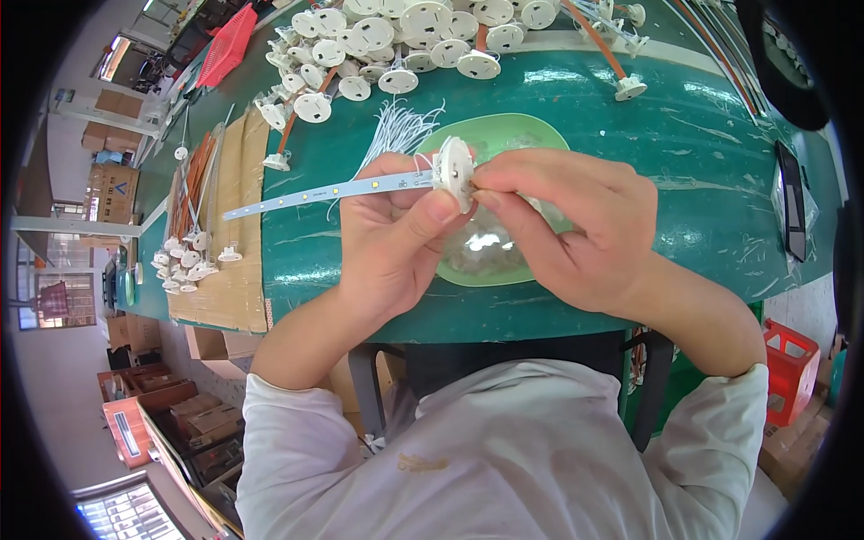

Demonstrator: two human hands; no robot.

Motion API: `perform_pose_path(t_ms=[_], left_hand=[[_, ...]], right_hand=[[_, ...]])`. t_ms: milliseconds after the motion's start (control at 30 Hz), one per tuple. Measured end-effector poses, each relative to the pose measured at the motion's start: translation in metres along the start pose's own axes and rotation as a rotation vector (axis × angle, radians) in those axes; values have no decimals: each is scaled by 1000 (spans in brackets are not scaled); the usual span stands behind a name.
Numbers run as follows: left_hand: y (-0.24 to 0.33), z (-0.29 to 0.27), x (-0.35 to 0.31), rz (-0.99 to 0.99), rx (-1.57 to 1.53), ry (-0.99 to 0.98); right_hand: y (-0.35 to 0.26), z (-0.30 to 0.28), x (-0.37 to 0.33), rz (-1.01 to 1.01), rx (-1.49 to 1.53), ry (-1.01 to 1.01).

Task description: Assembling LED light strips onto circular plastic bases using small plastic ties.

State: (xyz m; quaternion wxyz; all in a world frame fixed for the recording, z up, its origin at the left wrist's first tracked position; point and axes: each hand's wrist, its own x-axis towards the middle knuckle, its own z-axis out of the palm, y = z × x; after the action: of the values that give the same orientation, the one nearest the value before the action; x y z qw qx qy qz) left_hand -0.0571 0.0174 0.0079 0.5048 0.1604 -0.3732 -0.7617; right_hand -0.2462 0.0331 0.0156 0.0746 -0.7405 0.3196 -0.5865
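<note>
My left hand (396,229) grips a round white plastic end cap (454,169) between thumb and fingers. From the cap a narrow light-blue LED strip (337,191) with small yellow chips sticks out to the left, across my fingers. At the cap's right side, my right hand (576,216) pinches with thumb and forefinger; whatever lies between those fingertips is too small to make out. Below both hands stands a light green bowl (540,129) holding clear, shiny small pieces. A bundle of thin white wires (396,130) lies behind my left hand.
Many white round caps (371,36) are heaped at the back of the green table (702,180). Strips and caps lie on cardboard (236,180) at left. A dark phone-like device (792,200) lies at right. A red basket (227,45) stands back left, a red stool (790,371) right.
</note>
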Motion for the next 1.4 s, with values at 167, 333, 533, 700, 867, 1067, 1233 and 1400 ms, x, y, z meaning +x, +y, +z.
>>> perform_pose_path(t_ms=[167, 333, 533, 700, 867, 1067, 1233, 1400], left_hand=[[4, 0, -2, -2, 45, -8], [3, 0, -3, -4, 52, 2], [-1, 6, -1, -30, 12, 27], [-6, -2, 4, 5, -2, -24], [4, 5, 5, 217, 398, 17], [106, -4, -9, 26, 1151, 195], [236, -110, -54, -24, 2211, 589], [256, -155, -92, -155, 2441, 567]], right_hand=[[-3, -3, 5, 9, 42, -53], [-6, -2, 5, -5, 15, -58], [-5, -2, 2, -40, -58, -40], [-4, -4, 0, -37, -95, -77], [-5, -2, 4, -141, -169, -113], [-2, -12, 11, -218, -213, -147], [4, -17, 10, -79, -162, -158], [1, -16, 10, -16, -148, -180]])
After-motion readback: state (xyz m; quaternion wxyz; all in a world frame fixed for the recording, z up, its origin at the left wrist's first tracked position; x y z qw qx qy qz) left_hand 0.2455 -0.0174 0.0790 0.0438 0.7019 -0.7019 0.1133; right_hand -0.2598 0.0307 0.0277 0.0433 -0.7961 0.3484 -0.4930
